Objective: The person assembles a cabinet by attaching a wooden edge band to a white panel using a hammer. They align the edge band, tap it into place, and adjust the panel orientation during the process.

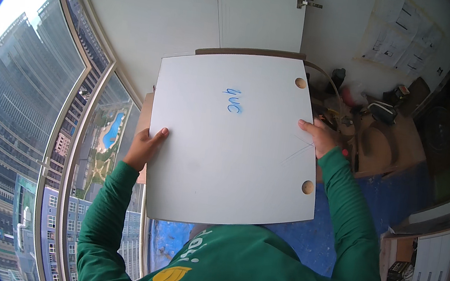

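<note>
A white cabinet door panel [228,158] is held up in front of my chest, taking the middle of the view. Two round hinge holes run along its right side, and blue handwriting marks its upper half. My left hand [146,146] grips the left edge, thumb on the white face and fingers hidden behind. On the opposite edge, my right hand [321,137] holds it the same way, a little higher. Faint pencil lines show on the panel beside the right thumb.
Beyond it, another white panel [261,17] with metal hinges stands against the wall. At right, a wooden work surface [406,147] carries tools and cables. Blue sheeting [310,248] covers the floor. Tall windows [21,131] line the left; a white cabinet [430,273] stands lower right.
</note>
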`<state>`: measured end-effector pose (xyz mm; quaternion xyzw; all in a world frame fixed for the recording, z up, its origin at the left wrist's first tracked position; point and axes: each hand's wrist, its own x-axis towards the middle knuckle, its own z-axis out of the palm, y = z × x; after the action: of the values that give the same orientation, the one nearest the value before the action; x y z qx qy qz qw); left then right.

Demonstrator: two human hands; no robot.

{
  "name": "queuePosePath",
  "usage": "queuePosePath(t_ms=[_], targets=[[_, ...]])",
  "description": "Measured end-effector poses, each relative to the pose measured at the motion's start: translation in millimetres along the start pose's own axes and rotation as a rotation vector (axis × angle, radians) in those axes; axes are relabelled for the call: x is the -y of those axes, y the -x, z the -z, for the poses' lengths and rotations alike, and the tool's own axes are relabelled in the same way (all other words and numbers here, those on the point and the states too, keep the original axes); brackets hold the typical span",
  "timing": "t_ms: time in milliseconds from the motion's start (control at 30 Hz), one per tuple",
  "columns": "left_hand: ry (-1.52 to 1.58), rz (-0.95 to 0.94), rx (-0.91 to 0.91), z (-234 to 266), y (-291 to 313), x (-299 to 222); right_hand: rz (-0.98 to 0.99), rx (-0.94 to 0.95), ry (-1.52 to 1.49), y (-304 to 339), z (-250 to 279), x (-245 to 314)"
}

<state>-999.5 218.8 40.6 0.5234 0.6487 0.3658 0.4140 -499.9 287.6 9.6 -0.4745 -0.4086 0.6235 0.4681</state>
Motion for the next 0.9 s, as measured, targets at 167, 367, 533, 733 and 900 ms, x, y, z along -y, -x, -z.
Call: queuePosePath(t_ms=[167, 367, 533, 733, 900], targets=[[0.040, 0.058, 0.117, 6.7, -18.4, 41.1, -0.084, -0.019, -0.018, -8.8, 2.4, -52.1], [-0.065, 0.261, 0.169, 36.5, -33.1, 93.2, -0.198, -0.035, 0.177, -28.3, 18.2, -120.8], [-0.543, -0.004, 0.310, 58.5, -57.6, 160.4, -0.112, -0.100, 0.294, -50.7, 5.6, -195.6], [-0.804, -0.161, 0.424, 70.6, -85.9, 208.3, -0.134, -0.119, 0.590, -57.8, 0.4, -217.5], [-0.790, 0.038, 0.560, 68.1, -113.4, 216.6, -0.147, 0.075, 0.783, -81.4, 15.4, -216.3]])
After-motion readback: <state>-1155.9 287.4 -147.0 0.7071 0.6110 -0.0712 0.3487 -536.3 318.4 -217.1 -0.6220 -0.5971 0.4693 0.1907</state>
